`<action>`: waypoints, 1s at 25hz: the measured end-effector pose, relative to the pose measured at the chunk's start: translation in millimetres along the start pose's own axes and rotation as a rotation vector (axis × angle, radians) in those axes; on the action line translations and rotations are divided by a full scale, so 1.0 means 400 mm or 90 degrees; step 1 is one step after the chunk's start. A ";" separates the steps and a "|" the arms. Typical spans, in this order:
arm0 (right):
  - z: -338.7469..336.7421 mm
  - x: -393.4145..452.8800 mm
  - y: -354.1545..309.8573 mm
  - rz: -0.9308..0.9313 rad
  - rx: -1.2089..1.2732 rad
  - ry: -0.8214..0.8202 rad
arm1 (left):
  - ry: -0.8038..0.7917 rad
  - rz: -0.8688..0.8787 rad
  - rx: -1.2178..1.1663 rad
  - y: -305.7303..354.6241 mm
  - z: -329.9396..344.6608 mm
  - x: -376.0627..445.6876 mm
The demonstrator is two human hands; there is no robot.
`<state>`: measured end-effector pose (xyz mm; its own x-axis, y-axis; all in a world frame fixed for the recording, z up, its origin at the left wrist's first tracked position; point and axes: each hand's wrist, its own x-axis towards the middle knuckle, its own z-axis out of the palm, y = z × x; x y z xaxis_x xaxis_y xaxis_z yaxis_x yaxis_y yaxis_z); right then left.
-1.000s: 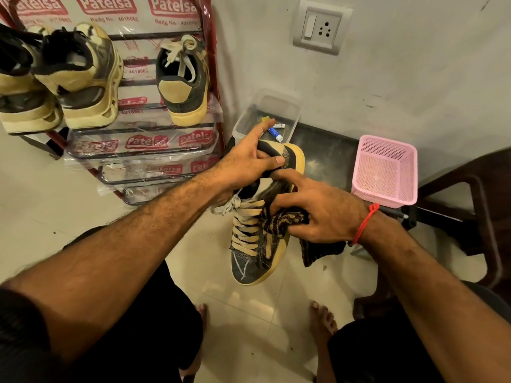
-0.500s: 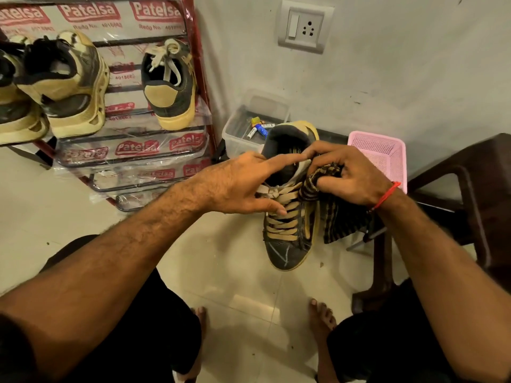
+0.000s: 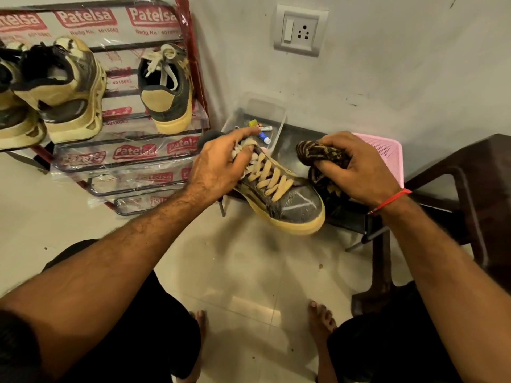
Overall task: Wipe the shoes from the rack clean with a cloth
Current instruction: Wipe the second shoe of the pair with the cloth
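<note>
Left hand (image 3: 221,167) grips grey yellow-soled lace-up sneaker (image 3: 279,192) at collar: light, stiff sole. Right hand (image 3: 356,172) clutches soft bunched patterned cloth (image 3: 318,154).

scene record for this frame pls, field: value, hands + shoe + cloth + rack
left hand: grips the held shoe at its laces
right hand: grips the cloth, beside the shoe's toe
held shoe: dark upper, yellow sole, toe pointing right and toward the camera
cloth: dark patterned, bunched, not clearly touching the shoe
rack: red frame, three shoes visible on the shelf
pink basket: behind the right hand
</note>
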<state>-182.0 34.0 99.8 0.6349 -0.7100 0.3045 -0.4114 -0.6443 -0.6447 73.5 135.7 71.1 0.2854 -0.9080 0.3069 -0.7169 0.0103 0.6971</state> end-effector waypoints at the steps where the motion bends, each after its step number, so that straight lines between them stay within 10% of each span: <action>1: -0.013 -0.001 0.000 -0.001 -0.029 -0.003 | 0.035 -0.030 0.039 -0.004 -0.002 0.003; 7: 0.065 -0.053 -0.061 -0.175 -0.144 -0.204 | 0.102 -0.094 0.063 -0.002 -0.017 0.019; 11: 0.031 -0.028 -0.026 -0.104 -0.128 -0.110 | 0.095 -0.094 0.026 0.008 -0.018 0.012; 15: 0.087 -0.071 -0.102 -0.242 -0.096 -0.300 | 0.128 -0.079 0.020 0.012 -0.019 0.016; 25: 0.057 -0.037 -0.036 -0.102 -0.104 -0.056 | 0.138 -0.041 -0.024 0.008 -0.024 0.016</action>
<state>-170.6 60.3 88.9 0.7526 -0.5716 0.3269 -0.3961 -0.7896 -0.4687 79.1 134.0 81.3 0.4627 -0.7963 0.3897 -0.6700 -0.0262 0.7419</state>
